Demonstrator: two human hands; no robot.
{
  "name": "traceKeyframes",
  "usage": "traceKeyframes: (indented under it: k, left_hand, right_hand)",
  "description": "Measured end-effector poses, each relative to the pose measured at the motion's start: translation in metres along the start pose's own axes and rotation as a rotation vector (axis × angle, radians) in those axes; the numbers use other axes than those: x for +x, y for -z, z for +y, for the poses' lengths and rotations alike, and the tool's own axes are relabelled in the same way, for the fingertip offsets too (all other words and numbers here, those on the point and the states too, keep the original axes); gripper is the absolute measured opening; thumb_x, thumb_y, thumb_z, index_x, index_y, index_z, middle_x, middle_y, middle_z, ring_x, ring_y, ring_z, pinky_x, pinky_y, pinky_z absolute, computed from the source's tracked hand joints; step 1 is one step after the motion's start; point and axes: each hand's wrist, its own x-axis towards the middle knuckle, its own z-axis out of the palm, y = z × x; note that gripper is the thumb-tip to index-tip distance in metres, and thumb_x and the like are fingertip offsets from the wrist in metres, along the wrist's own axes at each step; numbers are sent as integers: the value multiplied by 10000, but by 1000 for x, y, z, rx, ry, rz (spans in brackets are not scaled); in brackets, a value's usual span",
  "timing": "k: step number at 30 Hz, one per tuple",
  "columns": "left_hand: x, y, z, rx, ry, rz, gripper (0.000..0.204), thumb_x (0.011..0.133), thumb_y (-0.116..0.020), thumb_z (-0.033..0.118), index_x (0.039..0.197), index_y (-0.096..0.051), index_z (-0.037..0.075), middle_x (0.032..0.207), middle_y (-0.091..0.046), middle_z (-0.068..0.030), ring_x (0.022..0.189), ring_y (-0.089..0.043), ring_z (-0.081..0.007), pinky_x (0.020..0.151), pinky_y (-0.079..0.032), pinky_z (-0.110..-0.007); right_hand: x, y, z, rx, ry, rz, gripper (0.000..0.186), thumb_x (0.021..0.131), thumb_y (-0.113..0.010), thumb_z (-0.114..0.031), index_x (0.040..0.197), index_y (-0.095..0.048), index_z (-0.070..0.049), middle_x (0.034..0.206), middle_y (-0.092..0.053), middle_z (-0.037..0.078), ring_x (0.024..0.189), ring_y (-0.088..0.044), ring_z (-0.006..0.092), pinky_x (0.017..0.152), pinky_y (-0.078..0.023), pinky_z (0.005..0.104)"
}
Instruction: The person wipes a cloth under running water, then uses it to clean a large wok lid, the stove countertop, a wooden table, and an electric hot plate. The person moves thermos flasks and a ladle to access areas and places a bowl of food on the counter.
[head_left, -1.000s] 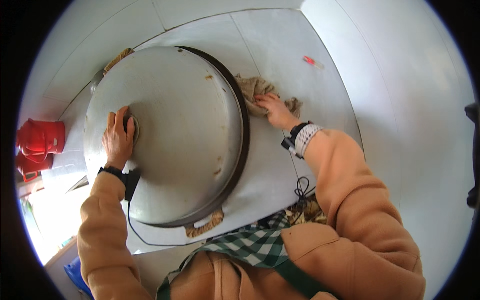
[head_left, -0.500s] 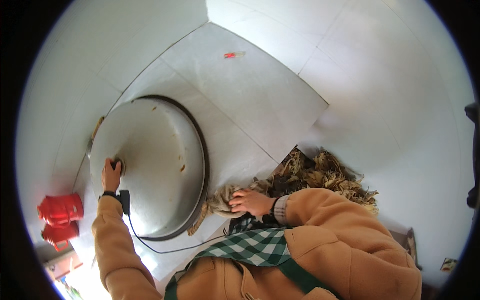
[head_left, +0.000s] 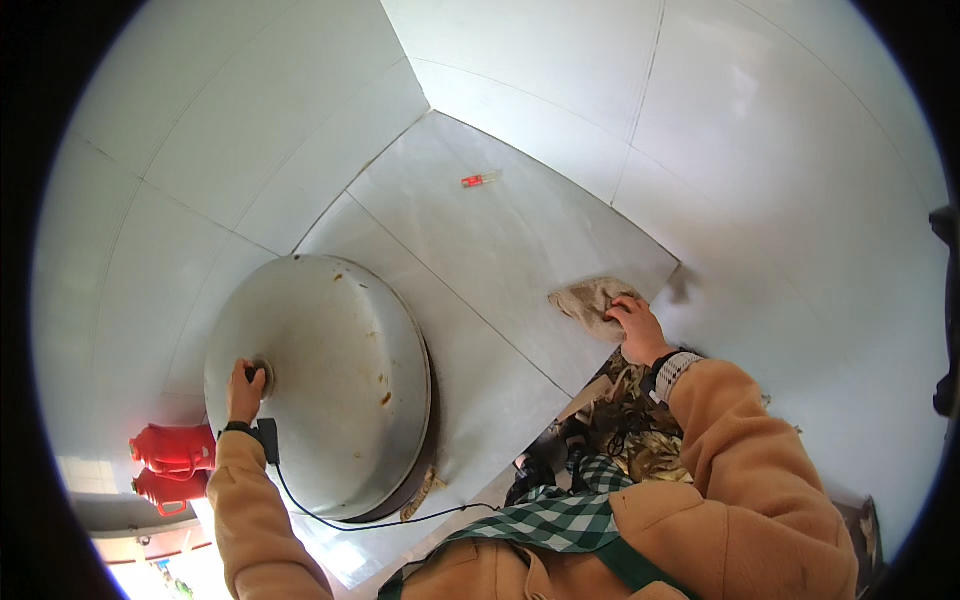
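Observation:
A big domed grey metal lid (head_left: pixel 330 400) with brown specks lies over a large round pot set into the grey tiled counter (head_left: pixel 500 290). My left hand (head_left: pixel 244 390) is closed round the dark knob (head_left: pixel 260 375) of the lid. At the counter's right edge, a beige-brown rag (head_left: pixel 585 302) is under my right hand (head_left: pixel 637 325), its fingers curled onto the cloth. A dark strip (head_left: pixel 425 465) shows below the lid's lower right edge; the pot's inside is hidden.
Two red thermos flasks (head_left: pixel 175 450) stand at the left. A small red-and-clear object (head_left: pixel 480 180) lies near the back corner. Dry leaves (head_left: pixel 650 450) are heaped below the counter's right edge. Frayed straw-coloured material (head_left: pixel 420 497) pokes out by the pot. Tiled walls (head_left: pixel 760 150) rise behind.
My right hand has carried the rag from beside the pot out to the counter's right edge. The lid has shifted over the dark rim, my left hand still on its knob. The view has moved.

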Motion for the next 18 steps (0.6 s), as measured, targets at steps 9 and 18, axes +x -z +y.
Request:
traceKeyframes:
  k: [9,18]
  left_hand:
    - [66,9,133,-73,-100,-66,316,827,-659,271,1015,-549,42,944,-645,-208,901,-619,-379,786,-484,-431]
    - [93,-37,214,-128,-111,-150,279,823,-666,261,983,-560,58,866,-644,-164,821,-621,-302,736,-486,-400]
  right_hand:
    - [23,-2,12,51,-47,0,326,657,-638,53,925,-664,-130,1160,-521,78,1119,-474,336,927,-421,462]
    - [103,1,21,-3,37,41,226,692,-631,-19,876,-668,-147,1060,-532,91,1050,-491,357,868,-436,459]
